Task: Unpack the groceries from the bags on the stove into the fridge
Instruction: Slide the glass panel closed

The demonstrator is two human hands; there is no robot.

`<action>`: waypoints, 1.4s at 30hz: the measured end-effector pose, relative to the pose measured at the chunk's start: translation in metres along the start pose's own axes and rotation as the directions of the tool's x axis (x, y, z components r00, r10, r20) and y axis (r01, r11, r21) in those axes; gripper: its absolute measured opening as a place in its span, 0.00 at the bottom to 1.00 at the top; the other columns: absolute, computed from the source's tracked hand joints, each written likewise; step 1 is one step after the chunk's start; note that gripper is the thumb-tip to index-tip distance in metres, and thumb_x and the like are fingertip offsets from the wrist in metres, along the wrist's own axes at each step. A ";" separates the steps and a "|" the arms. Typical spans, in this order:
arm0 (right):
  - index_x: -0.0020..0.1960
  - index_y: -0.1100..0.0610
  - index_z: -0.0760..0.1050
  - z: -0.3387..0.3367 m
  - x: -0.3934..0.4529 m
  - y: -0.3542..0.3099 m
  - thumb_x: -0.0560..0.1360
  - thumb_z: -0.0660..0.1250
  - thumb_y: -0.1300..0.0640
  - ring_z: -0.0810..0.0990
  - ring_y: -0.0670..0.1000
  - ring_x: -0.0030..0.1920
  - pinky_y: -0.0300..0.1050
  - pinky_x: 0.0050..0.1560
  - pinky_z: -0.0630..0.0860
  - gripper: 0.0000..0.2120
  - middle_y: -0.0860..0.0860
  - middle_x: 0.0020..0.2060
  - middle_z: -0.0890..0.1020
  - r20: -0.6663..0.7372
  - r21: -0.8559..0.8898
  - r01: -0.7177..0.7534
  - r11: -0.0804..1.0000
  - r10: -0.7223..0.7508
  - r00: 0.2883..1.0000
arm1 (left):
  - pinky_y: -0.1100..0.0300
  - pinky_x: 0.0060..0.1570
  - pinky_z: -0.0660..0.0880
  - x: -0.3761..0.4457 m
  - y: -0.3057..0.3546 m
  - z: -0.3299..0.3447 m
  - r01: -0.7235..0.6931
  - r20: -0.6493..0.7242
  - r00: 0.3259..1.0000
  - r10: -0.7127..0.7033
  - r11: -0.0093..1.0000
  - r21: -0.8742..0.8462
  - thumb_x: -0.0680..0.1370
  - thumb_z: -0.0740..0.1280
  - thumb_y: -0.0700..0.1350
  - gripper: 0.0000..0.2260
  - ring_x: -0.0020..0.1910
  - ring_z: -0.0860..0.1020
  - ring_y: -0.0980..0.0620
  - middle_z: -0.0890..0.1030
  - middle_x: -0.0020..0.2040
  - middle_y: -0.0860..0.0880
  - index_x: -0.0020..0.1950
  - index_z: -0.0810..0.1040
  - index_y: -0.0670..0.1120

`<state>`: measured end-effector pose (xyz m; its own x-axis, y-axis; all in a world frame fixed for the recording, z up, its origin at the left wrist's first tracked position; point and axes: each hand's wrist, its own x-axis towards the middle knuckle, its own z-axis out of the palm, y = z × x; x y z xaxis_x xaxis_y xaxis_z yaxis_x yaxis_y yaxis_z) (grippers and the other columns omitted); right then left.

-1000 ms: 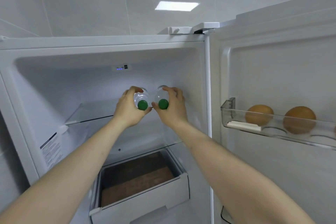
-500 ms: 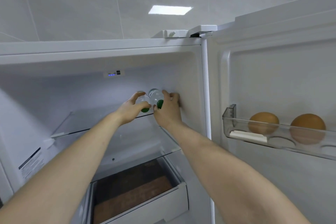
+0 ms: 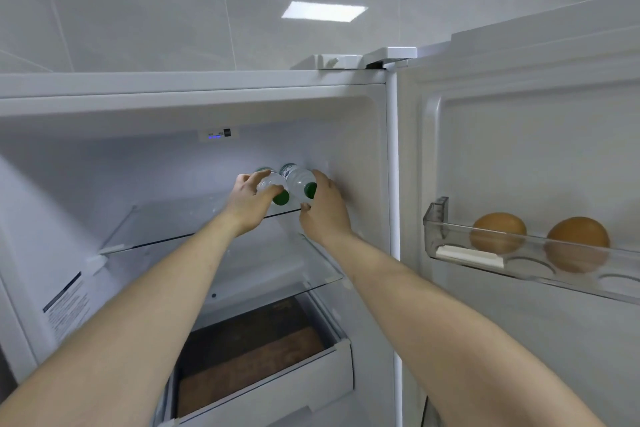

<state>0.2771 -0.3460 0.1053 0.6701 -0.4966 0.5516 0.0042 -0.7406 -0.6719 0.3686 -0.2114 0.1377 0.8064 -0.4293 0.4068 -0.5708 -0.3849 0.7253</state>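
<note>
Here we had both arms stretched deep into the open fridge (image 3: 194,87), laying two small water bottles on their sides at the back right of the upper glass shelf (image 3: 166,229). Our left hand (image 3: 250,204) curled its fingers over the left bottle (image 3: 270,184), so that grip was grasping it, thumb near the green cap. Our right hand (image 3: 325,211) cupped the right bottle (image 3: 298,180) from its outer side, fingers curved round it and the thumb under the cap end, so we judged that grip to be grasping too. The bottles lay touching each other, caps toward us. To do this step well, we thought the thing was to press them flat onto the glass, side by side and close to the right wall, before letting go, since round bottles on smooth glass could roll toward the front edge. Releasing one hand at a time seemed the safer way. Below us the crisper drawer (image 3: 270,381) stood pulled out, and two brown eggs (image 3: 498,230) sat in the door tray (image 3: 519,267).
</note>
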 end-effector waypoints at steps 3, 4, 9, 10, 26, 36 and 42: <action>0.78 0.54 0.64 -0.010 -0.030 -0.002 0.77 0.66 0.67 0.70 0.52 0.72 0.41 0.70 0.69 0.31 0.50 0.74 0.69 -0.021 0.097 -0.016 0.995 0.018 1.000 | 0.48 0.67 0.72 -0.007 -0.004 0.000 -0.055 -0.066 0.996 0.057 0.998 0.033 0.78 0.62 0.61 0.24 0.69 0.72 0.47 0.71 0.70 0.49 0.73 0.73 0.56; 0.78 0.53 0.63 -0.014 -0.043 -0.003 0.78 0.66 0.66 0.69 0.50 0.73 0.38 0.69 0.66 0.31 0.48 0.75 0.67 -0.013 0.131 -0.021 0.991 0.023 1.000 | 0.49 0.67 0.71 -0.010 -0.005 0.000 -0.080 -0.099 0.991 0.087 0.994 0.068 0.80 0.61 0.60 0.22 0.70 0.72 0.47 0.72 0.72 0.50 0.73 0.73 0.55; 0.76 0.48 0.67 -0.023 -0.114 0.000 0.78 0.63 0.68 0.64 0.40 0.75 0.37 0.76 0.63 0.29 0.42 0.76 0.65 -0.003 0.266 0.063 0.962 -0.065 0.998 | 0.56 0.64 0.69 -0.040 -0.003 0.010 -0.167 -0.209 0.960 0.187 0.980 0.111 0.85 0.60 0.50 0.17 0.70 0.74 0.46 0.76 0.72 0.49 0.71 0.77 0.49; 0.75 0.47 0.68 -0.021 -0.127 0.004 0.78 0.62 0.70 0.63 0.39 0.76 0.36 0.77 0.61 0.29 0.41 0.76 0.65 0.019 0.278 0.054 0.959 -0.062 0.998 | 0.57 0.63 0.68 -0.051 -0.004 0.011 -0.161 -0.204 0.963 0.178 0.982 0.099 0.85 0.60 0.49 0.16 0.69 0.74 0.46 0.77 0.71 0.48 0.71 0.78 0.49; 0.72 0.47 0.72 -0.011 -0.289 0.054 0.78 0.66 0.65 0.65 0.45 0.77 0.43 0.79 0.61 0.25 0.44 0.76 0.68 0.596 0.275 -0.034 0.961 -0.143 0.790 | 0.64 0.73 0.64 -0.384 -0.044 0.029 0.169 -0.364 0.924 -0.119 0.979 0.110 0.82 0.66 0.40 0.15 0.72 0.70 0.63 0.75 0.71 0.60 0.66 0.81 0.54; 0.79 0.48 0.63 -0.026 -0.405 0.059 0.83 0.64 0.54 0.63 0.46 0.79 0.30 0.66 0.57 0.25 0.46 0.79 0.64 0.941 0.309 0.183 0.933 -0.328 0.082 | 0.76 0.70 0.52 -0.636 0.003 0.057 0.681 -0.463 0.717 -0.522 0.667 0.303 0.81 0.67 0.47 0.19 0.75 0.61 0.67 0.62 0.76 0.70 0.70 0.74 0.62; 0.74 0.39 0.68 -0.064 -0.489 0.018 0.83 0.65 0.55 0.56 0.25 0.71 0.18 0.65 0.51 0.22 0.35 0.76 0.62 0.804 0.593 0.158 0.789 -0.570 -0.172 | 0.79 0.66 0.52 -0.766 0.073 0.082 0.833 -0.591 0.528 -0.609 0.506 0.222 0.81 0.66 0.53 0.18 0.73 0.59 0.72 0.56 0.75 0.76 0.70 0.72 0.66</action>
<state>-0.0976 -0.1453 -0.1447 0.4792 0.8709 -0.1090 0.5495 -0.3946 -0.7365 -0.3034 0.0225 -0.1660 0.8653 0.4909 0.1013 0.3483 -0.7342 0.5828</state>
